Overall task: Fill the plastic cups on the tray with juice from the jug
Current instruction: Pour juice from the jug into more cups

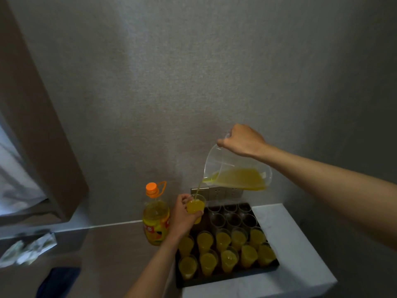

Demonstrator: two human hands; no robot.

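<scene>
I see the right hand (243,140) gripping the clear jug (236,171) by its handle, tilted w/ a thin stream of juice (198,189) running into a plastic cup (196,206). Left hand (184,216) has fingers curled round that cup, held above the black tray's (225,280) far-left corner. Tray sits on a white table (285,239); near rows of cups (227,250) are full, back ones (233,216) look empty. Juice bottle (155,218) w/ orange cap stands just left of the tray.
</scene>
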